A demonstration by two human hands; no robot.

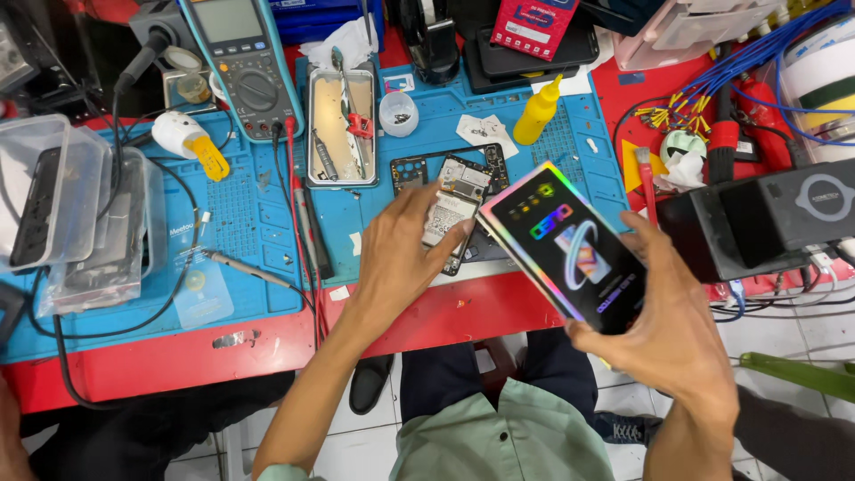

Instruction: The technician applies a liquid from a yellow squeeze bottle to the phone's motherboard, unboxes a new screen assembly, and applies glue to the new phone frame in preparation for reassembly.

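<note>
My right hand (672, 330) holds a flat black box with a rainbow-shiny edge (561, 245), tilted above the front edge of the bench. My left hand (401, 254) rests on an opened phone (454, 200) that lies back-off on the blue work mat (240, 214), fingers spread over its exposed battery and boards. The box's near corner almost touches the left fingertips.
A multimeter (245, 62), a metal tray with tweezers (343, 125), a yellow squeeze bottle (539, 111) and a small white cup (398, 113) stand at the back. Clear plastic boxes (80, 214) sit left. A black device (757, 218) and blue wires (757, 53) crowd the right.
</note>
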